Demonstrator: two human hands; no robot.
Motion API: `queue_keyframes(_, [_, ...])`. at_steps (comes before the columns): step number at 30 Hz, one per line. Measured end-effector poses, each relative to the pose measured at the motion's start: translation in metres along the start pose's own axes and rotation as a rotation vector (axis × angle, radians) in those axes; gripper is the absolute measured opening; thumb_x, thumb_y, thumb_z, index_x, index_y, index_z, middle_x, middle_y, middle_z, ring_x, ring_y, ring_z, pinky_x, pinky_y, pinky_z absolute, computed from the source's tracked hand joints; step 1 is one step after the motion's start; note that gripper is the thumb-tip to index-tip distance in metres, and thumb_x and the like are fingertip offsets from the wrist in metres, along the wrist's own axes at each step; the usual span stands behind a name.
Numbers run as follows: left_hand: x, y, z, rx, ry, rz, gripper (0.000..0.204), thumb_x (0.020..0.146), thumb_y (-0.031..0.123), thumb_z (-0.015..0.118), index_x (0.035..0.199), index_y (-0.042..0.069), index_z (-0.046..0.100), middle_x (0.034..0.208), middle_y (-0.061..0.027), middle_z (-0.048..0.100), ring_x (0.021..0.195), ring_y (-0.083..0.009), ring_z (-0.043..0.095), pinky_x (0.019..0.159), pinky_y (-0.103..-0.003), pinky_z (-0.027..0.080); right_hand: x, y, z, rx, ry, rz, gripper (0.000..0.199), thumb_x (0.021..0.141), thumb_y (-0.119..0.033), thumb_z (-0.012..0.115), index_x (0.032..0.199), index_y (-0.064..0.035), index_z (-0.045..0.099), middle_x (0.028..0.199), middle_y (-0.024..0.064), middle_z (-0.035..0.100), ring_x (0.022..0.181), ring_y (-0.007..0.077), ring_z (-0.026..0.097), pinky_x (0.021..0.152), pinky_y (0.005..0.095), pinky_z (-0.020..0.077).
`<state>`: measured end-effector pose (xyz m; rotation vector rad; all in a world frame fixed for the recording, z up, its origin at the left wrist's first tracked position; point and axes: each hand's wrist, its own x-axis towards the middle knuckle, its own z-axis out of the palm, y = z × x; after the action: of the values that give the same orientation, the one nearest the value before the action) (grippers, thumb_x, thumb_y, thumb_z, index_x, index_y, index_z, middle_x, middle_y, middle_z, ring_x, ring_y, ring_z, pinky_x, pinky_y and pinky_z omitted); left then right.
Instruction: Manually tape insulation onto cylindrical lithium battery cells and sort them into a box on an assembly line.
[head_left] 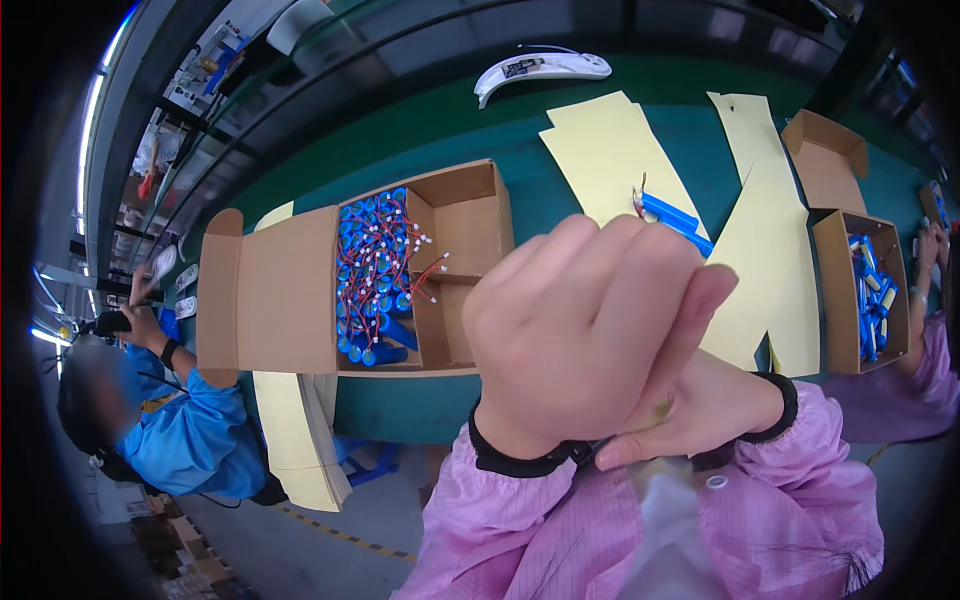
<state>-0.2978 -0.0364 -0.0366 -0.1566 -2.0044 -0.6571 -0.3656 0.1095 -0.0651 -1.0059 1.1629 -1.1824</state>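
Observation:
My left hand [585, 325] is raised close to the camera in a fist with its back up. Whatever it may hold is hidden. Below it, my right hand [700, 405] reaches across to my left wrist, its thumb pressed at the black wristband [515, 455] there; its other fingers are out of sight behind the left hand. Just beyond the fist, a blue cylindrical battery pack [672, 214] with thin wires lies on yellow card sheets [625, 150]. To the left, an opened cardboard box [455, 190] holds many blue cylindrical batteries [375, 270] with red leads and white connectors.
At right stands another cardboard box [840, 300] with blue cells, next to a person's hand [932, 245]. A white curved housing [545, 68] lies at the far side. At left, a person in blue [190, 430] works beside more yellow sheets [295, 440].

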Motion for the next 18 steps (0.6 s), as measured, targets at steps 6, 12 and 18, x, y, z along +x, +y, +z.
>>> queue_keyframes(6, [-0.003, 0.004, -0.007, 0.165, -0.13, 0.003, 0.026, 0.093, 0.016, 0.057, 0.071, 0.003, 0.058, 0.063, -0.007, 0.057, 0.05, -0.0228, 0.053, 0.046, -0.032, 0.039, 0.011, 0.005, 0.011, -0.049, 0.109, -0.06, 0.079, 0.085, -0.018, 0.073, 0.145, -0.0043, 0.024, 0.109, 0.0199, 0.062, 0.098, 0.0327, 0.063, 0.085, 0.0389, 0.0499])
queue_keyframes(12, [-0.004, 0.024, -0.014, 0.163, -0.297, 0.071, 0.027, 0.089, 0.022, 0.061, 0.067, 0.006, 0.06, 0.063, -0.0049, 0.058, 0.052, -0.0222, 0.054, 0.046, -0.034, 0.04, -0.007, -0.008, -0.004, -0.532, 0.245, -0.212, 0.053, 0.08, -0.009, 0.071, 0.129, -0.0086, 0.051, 0.11, 0.014, 0.063, 0.096, 0.033, 0.063, 0.08, 0.0402, 0.0507])
queue_keyframes(18, [-0.039, 0.023, -0.008, 0.13, -0.437, -0.668, 0.023, 0.094, 0.019, 0.058, 0.082, 0.001, 0.062, 0.071, -0.0086, 0.061, 0.058, -0.0266, 0.058, 0.055, -0.035, 0.047, -0.049, -0.016, -0.037, -1.117, 0.474, -0.059, 0.038, 0.073, -0.003, 0.073, 0.108, -0.0128, 0.067, 0.1, 0.0059, 0.063, 0.088, 0.027, 0.064, 0.075, 0.0358, 0.0528])
